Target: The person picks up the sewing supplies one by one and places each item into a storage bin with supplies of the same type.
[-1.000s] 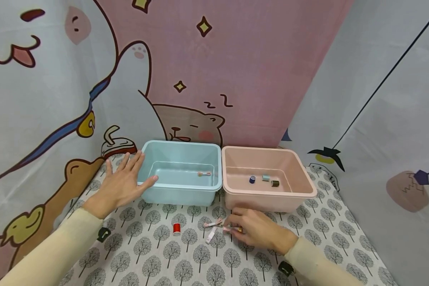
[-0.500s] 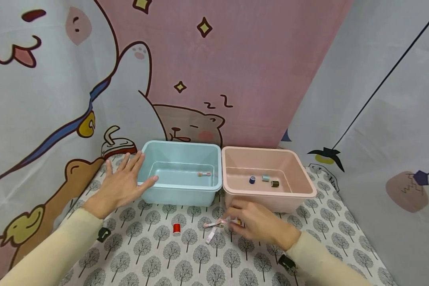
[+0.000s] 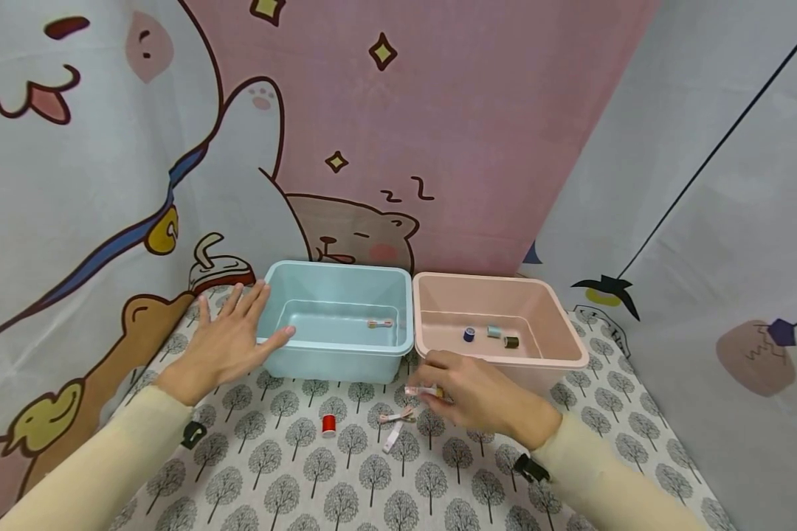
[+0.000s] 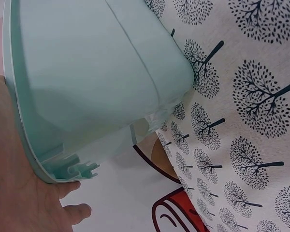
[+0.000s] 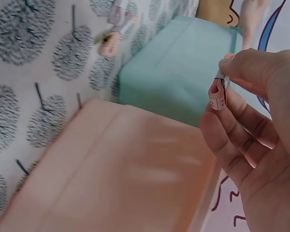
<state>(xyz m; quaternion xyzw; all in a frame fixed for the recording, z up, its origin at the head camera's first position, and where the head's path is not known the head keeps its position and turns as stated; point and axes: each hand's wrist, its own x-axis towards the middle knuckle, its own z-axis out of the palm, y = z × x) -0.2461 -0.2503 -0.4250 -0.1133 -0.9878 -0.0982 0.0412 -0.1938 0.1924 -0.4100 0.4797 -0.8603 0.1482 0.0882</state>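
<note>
Between thumb and fingertips my right hand [image 3: 474, 391] pinches a small folded measuring tape [image 5: 217, 94], pink-white with printed marks. It is lifted off the cloth, in front of the pink bin [image 3: 501, 361]. My left hand [image 3: 226, 335] rests against the left rim of the light blue bin [image 3: 339, 361], its fingers straight and spread. Other folded tapes [image 3: 393, 435] lie in a small group on the cloth below the right hand. A red thread spool [image 3: 328, 425] stands to their left. One more folded tape [image 3: 380, 324] lies inside the blue bin.
Inside the pink bin lie a blue spool [image 3: 468, 334], a pale teal spool [image 3: 494, 331] and a dark green spool [image 3: 511, 341]. The two bins stand side by side on a tree-print cloth [image 3: 266, 487]. A cartoon curtain [image 3: 471, 147] hangs behind them.
My right hand has lifted one measuring tape from the group and moved it up towards the bins. The left hand has stayed at the blue bin's rim.
</note>
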